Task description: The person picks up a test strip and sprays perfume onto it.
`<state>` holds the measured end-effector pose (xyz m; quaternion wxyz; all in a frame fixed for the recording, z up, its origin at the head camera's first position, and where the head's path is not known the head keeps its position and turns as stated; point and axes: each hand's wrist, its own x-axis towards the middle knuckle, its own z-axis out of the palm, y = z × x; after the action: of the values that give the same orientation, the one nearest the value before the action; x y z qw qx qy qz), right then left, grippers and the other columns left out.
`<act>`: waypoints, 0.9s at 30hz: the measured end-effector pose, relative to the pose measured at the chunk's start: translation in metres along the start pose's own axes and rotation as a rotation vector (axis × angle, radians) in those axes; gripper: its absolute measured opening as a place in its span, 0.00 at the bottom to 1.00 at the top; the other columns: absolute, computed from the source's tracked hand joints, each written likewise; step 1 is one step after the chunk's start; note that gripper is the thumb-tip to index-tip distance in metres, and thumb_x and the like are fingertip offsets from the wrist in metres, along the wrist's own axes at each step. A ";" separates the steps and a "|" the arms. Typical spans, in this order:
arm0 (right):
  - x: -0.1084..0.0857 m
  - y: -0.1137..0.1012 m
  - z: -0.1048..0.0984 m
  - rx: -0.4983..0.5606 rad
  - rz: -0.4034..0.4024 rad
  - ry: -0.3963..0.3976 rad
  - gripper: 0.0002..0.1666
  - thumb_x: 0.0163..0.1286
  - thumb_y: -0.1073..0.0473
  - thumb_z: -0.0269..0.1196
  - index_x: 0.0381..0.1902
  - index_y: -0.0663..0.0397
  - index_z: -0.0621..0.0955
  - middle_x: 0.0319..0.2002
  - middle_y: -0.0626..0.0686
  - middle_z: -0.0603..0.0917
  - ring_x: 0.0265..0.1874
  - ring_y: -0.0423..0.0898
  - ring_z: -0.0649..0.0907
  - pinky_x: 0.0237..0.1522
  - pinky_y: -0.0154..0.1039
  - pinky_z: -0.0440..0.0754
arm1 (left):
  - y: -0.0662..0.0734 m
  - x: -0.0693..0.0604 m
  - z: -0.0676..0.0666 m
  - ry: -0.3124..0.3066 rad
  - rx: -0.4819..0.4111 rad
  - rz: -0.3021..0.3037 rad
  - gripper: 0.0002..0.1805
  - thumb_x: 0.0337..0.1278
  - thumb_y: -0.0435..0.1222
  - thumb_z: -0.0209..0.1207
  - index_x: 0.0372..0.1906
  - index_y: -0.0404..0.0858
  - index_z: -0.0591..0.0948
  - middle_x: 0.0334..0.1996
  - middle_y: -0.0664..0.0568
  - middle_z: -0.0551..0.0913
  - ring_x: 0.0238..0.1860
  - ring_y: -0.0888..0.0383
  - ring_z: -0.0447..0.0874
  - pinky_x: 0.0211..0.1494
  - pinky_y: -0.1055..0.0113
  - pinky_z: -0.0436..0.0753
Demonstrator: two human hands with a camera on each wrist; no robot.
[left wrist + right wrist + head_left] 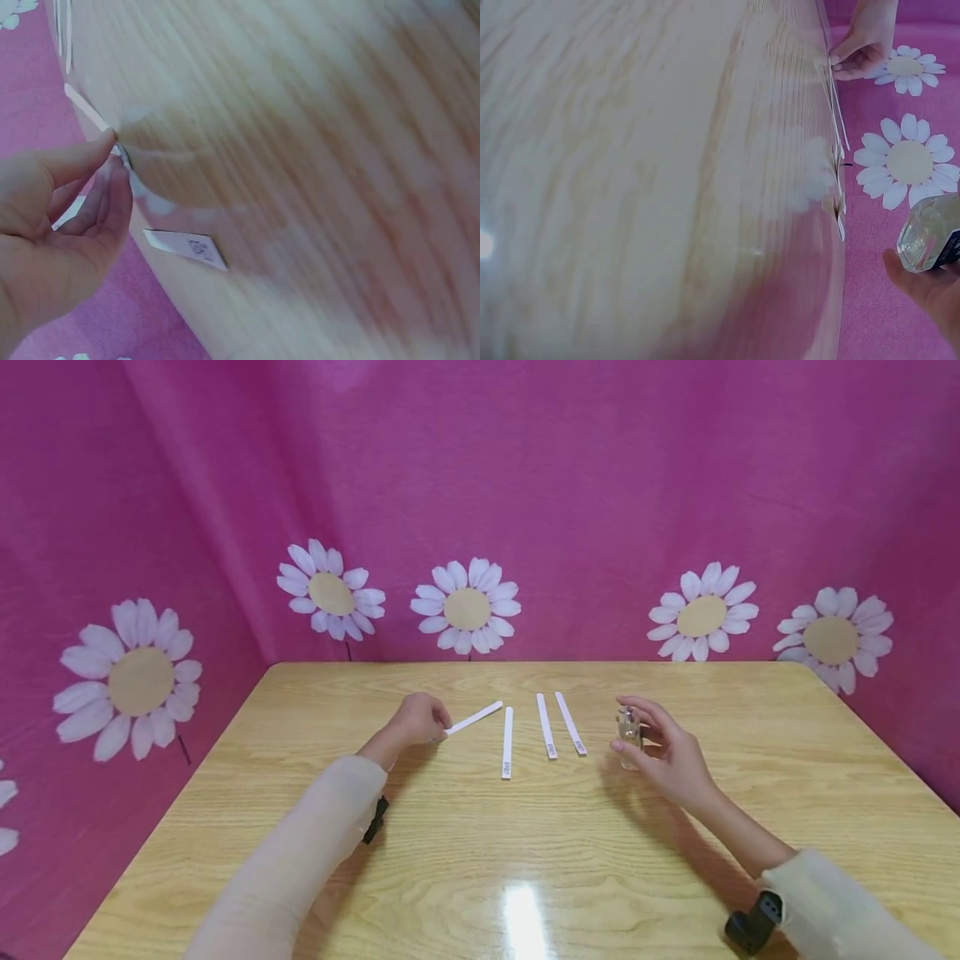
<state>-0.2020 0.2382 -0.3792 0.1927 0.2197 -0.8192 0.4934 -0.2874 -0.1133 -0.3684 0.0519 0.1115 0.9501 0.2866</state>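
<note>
My left hand point(420, 718) pinches one end of a narrow white paper strip point(474, 718), which slants away to the right. Close to that hand, the left wrist view shows a white piece with a printed mark point(191, 247). Another strip point(507, 743) lies beside the pinched one. Two more strips, one upright point(547, 727) and one slanted point(571, 723), lie farther right with small print at their near ends. My right hand point(670, 756) grips a small clear glass bottle point(628, 727) with a dark label, thumb and fingers around its sides. Whether the bottle touches the table is unclear.
A pale wooden table point(465, 835) spreads out under both hands. A magenta cloth point(570, 485) with white daisies hangs behind it and at the sides. Dark devices are strapped on the left wrist point(376, 820) and the right wrist point(753, 925).
</note>
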 end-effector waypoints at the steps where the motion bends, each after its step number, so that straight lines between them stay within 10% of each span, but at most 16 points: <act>1: 0.000 -0.001 0.000 0.002 0.002 0.001 0.33 0.59 0.71 0.66 0.62 0.56 0.72 0.48 0.23 0.77 0.43 0.25 0.82 0.35 0.23 0.84 | 0.001 0.000 0.000 -0.009 0.021 0.003 0.05 0.45 0.25 0.68 0.30 0.31 0.85 0.25 0.48 0.82 0.28 0.61 0.74 0.34 0.75 0.75; 11: -0.002 0.002 0.001 -0.005 0.024 -0.010 0.33 0.58 0.71 0.67 0.63 0.56 0.72 0.47 0.20 0.77 0.42 0.21 0.80 0.36 0.23 0.84 | 0.005 0.003 -0.005 -0.052 0.122 -0.040 0.06 0.45 0.28 0.69 0.32 0.33 0.85 0.34 0.45 0.85 0.37 0.57 0.75 0.52 0.64 0.80; 27: -0.006 0.006 0.004 0.009 0.030 -0.001 0.34 0.58 0.72 0.67 0.63 0.58 0.72 0.47 0.20 0.77 0.42 0.24 0.82 0.36 0.23 0.84 | 0.004 0.000 -0.016 -0.184 0.039 -0.053 0.08 0.47 0.26 0.65 0.36 0.30 0.85 0.34 0.45 0.85 0.28 0.63 0.75 0.31 0.77 0.78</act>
<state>-0.2010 0.2377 -0.3882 0.1839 0.2087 -0.8202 0.4999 -0.2891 -0.1179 -0.3531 0.1443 0.1131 0.9494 0.2552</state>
